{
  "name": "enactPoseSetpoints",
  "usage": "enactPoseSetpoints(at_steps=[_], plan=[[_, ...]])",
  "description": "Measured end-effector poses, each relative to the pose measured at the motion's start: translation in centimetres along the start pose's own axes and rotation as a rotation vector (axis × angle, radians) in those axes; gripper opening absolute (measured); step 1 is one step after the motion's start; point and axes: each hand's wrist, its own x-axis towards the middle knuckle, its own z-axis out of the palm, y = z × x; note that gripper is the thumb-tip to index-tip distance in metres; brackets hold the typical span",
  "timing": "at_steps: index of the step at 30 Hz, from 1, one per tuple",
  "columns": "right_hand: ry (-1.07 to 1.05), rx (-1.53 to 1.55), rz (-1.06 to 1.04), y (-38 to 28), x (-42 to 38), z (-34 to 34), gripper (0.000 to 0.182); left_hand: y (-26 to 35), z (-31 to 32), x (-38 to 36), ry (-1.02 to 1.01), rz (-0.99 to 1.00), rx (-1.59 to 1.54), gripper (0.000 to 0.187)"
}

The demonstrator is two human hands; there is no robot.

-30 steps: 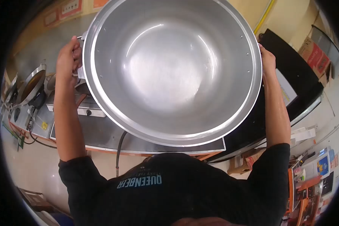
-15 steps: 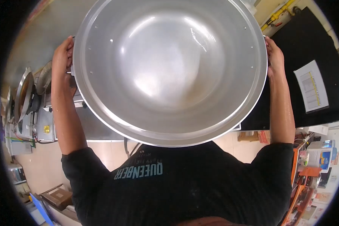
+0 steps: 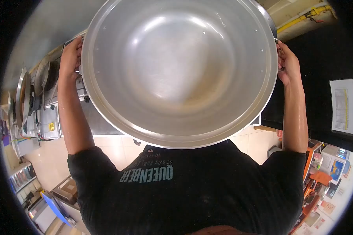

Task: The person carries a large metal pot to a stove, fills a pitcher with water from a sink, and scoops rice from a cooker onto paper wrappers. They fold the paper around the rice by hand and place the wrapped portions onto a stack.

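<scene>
A large, shiny metal cooking pot (image 3: 180, 70) with a wide rim fills the upper middle of the view. Its inside faces me, and it looks to hold nothing but reflections. My left hand (image 3: 71, 55) is wrapped round the side handle at the pot's left rim. On the opposite side, my right hand (image 3: 288, 60) grips the other loop handle, part of which shows by the fingers. Both arms are stretched forward. The pot's underside is hidden.
Several pans (image 3: 25, 98) stand at the left by a metal counter. A black panel (image 3: 321, 70) with a white printed sheet (image 3: 344, 105) is at the right. Above it runs a yellow pipe (image 3: 302, 19). Tiled floor (image 3: 121, 150) shows below, and cluttered orange shelves (image 3: 312, 188) stand lower right.
The surroundings have shifted in view: the printed sheet sits further right and lower. The pot has moved slightly within the view; both hands keep hold of its handles.
</scene>
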Motion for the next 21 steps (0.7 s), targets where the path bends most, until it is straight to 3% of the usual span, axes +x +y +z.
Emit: enactPoseSetpoints(at_steps=[8, 19, 21], plan=[[-0.02, 0.053, 0.053, 3.5, 0.7, 0.5, 0.017, -3.6, -0.6, 1.8, -0.042, -0.018, 0.028, 0.035], [-0.093, 0.05, 0.115, 4.2, 0.9, 0.2, 0.018, -2.4, 0.1, 1.3, -0.129, 0.008, 0.134, 0.037], [-0.137, -0.022, 0.058, 5.2, 1.5, -1.0, 0.03, -2.6, -0.1, 1.7, -0.183, -0.016, 0.111, 0.039]])
